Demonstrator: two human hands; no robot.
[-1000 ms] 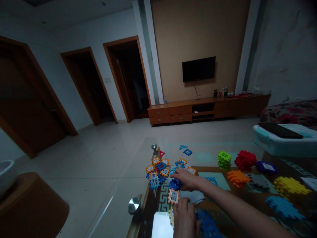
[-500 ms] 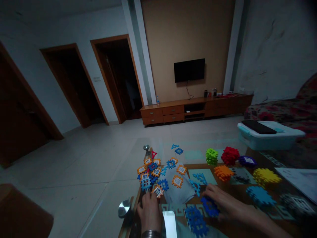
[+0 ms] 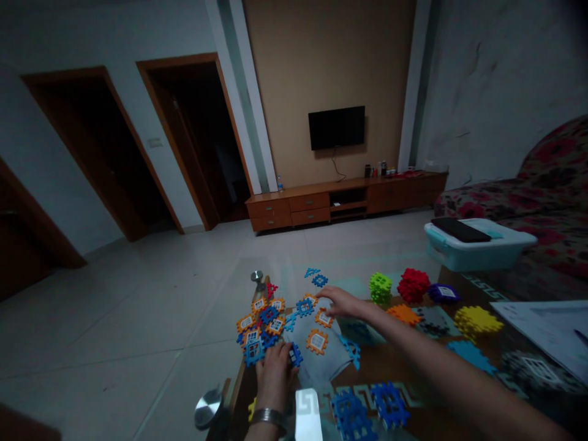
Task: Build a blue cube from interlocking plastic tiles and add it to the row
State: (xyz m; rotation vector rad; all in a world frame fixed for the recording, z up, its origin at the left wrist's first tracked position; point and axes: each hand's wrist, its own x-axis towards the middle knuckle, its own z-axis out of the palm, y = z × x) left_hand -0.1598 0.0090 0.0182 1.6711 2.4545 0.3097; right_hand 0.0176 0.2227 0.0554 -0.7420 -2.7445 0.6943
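Observation:
My left hand [image 3: 274,370], wearing a metal bracelet, rests at the near edge of a mixed pile of plastic building tiles. Its fingers are bent together and their tips are hidden. Beside them lies a blue square tile [image 3: 294,355]. My right hand [image 3: 340,301] reaches across to the far tiles, thumb and fingers apart, over an orange window tile [image 3: 324,318]. Close by are a blue tile [image 3: 305,307] and another orange window tile [image 3: 316,341]. Nearer me lie a stack of blue tiles [image 3: 353,416] and a dark blue tile stack [image 3: 389,404].
Sorted stacks stand on the right: green [image 3: 380,288], red [image 3: 413,285], orange [image 3: 404,314], yellow [image 3: 478,321] and light blue [image 3: 471,356]. A lidded box [image 3: 478,251] is beyond. A white phone-like slab [image 3: 307,413] lies near me; papers [image 3: 542,324] are far right.
My right hand has left the dark blue tiles and moved forward and left to the window tiles. My left hand now covers where an orange window tile lay. The view has turned slightly right.

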